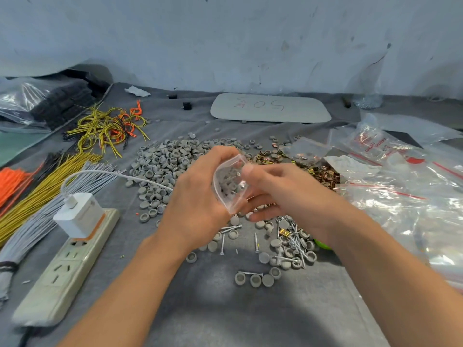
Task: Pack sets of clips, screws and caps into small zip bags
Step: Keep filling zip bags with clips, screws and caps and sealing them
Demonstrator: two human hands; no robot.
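Observation:
A small clear zip bag [229, 182] with grey caps inside is held above the table between both hands. My left hand [198, 194] curls round its left side. My right hand [270, 190] pinches its right edge, thumb on top. Behind the hands lies a wide heap of grey caps [162, 161]. Brass clips [320, 171] are piled to the right of it. Screws [294, 240] mixed with loose caps lie under my right wrist, and several caps with one screw [255, 278] sit nearer to me.
Empty zip bags [400, 186] are stacked at the right. A power strip [62, 269] with a white charger [80, 214] lies at the left, beside bundles of yellow, grey and orange wires [37, 191]. A grey tray [270, 107] lies by the wall.

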